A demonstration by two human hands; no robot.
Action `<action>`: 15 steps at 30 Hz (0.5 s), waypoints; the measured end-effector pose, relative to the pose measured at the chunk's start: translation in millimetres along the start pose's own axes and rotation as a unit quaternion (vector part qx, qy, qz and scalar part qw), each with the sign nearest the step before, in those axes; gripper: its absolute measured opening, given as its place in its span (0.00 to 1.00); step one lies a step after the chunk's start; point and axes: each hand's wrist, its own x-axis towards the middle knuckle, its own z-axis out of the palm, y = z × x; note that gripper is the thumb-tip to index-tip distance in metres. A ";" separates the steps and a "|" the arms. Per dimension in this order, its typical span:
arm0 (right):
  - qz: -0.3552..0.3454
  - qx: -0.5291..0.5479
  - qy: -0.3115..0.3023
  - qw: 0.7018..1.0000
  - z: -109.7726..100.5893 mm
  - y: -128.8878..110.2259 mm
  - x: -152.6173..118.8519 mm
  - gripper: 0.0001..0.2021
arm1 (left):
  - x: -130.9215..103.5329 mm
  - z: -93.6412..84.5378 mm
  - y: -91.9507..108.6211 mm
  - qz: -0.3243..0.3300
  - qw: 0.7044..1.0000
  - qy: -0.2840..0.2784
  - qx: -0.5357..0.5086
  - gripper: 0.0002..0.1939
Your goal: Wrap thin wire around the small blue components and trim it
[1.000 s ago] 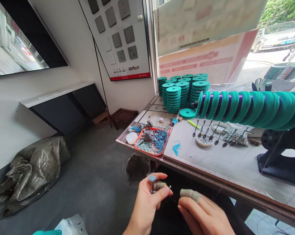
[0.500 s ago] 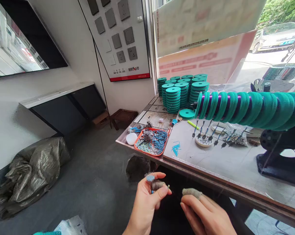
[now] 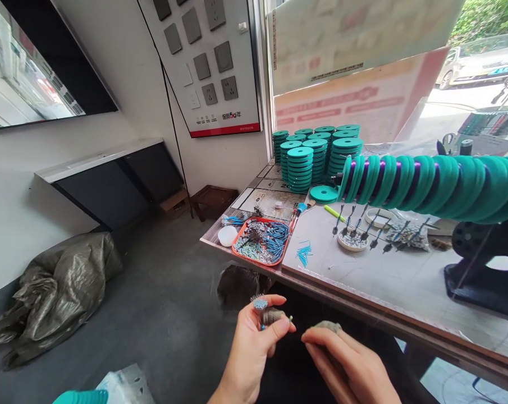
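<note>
While I follow the head view, I see the left hand (image 3: 254, 342) clamped on a small pale piece (image 3: 291, 319), thumb against a finger in a grey wrap (image 3: 271, 315), on the near side of the desk (image 3: 371, 280). A blue cluster (image 3: 260, 304) sits by that wrap. The right hand (image 3: 350, 356) is close but apart, its fingertips near each other; I cannot tell whether they grip anything. Blue sticks (image 3: 304, 255) lie beside the orange tray (image 3: 254, 259).
</note>
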 end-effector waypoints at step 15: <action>0.183 0.073 -0.051 0.979 13.5 1.9 -5.5 0.13 | -3.6 2.2 -8.1 0.022 1.000 0.006 0.011 0.15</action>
